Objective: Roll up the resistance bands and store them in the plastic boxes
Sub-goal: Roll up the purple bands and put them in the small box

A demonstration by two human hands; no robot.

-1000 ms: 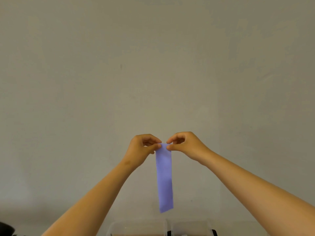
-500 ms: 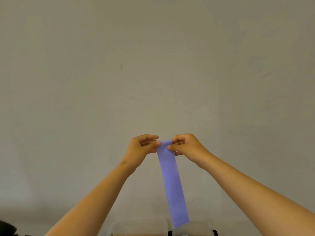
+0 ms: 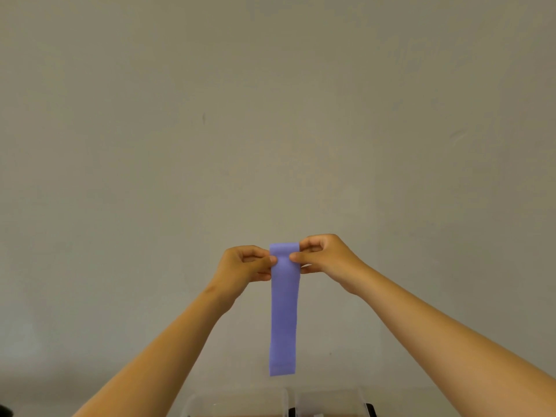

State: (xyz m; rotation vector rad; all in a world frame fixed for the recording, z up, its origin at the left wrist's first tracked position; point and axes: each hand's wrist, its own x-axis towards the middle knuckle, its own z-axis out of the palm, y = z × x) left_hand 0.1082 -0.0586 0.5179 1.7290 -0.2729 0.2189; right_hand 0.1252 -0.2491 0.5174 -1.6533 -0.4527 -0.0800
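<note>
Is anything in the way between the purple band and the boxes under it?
Nothing visible. The band hangs from the left hand and right hand, its end free above the boxes. Only their tops show.

both arms reach up before a plain grey wall (image 3: pixel 270 115). the left hand (image 3: pixel 245 267) and the right hand (image 3: pixel 326 260) pinch the top corners of a purple resistance band (image 3: pixel 284 311), which hangs straight down. below it, two clear plastic boxes (image 3: pixel 328 400) sit side by side at the bottom edge.
</note>
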